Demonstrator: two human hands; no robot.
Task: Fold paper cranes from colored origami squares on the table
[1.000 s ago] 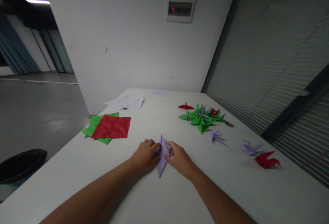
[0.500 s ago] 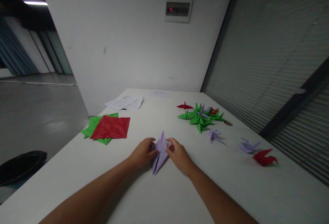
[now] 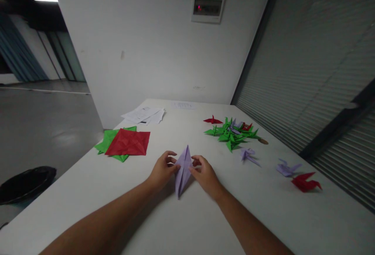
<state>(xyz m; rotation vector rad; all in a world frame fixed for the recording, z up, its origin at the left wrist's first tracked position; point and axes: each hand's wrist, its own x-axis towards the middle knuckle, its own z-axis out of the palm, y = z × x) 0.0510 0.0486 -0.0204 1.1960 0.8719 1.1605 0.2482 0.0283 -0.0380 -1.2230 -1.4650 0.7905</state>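
Observation:
A purple origami paper (image 3: 183, 171), folded into a long diamond with a centre slit, is held upright-pointing away from me near the middle of the white table (image 3: 164, 227). My left hand (image 3: 164, 169) pinches its left edge between thumb and fingers. On the opposite edge, my right hand (image 3: 203, 173) grips it the same way. To the right lie a purple paper crane (image 3: 247, 155), a second purple crane (image 3: 287, 168) and a red crane (image 3: 306, 182).
A heap of green paper cranes (image 3: 230, 134) with some purple and red sits back right, beside a red crane (image 3: 213, 120). At left lie red paper (image 3: 129, 142) and green sheets (image 3: 108, 138). Printed papers (image 3: 145, 114) lie behind. A black-lined bin (image 3: 27, 184) stands off the left edge.
The purple paper's lower end has changed from two separate points to nearly one, and its faces look a little wider. Both hands stay on its edges. The whole view has shifted slightly.

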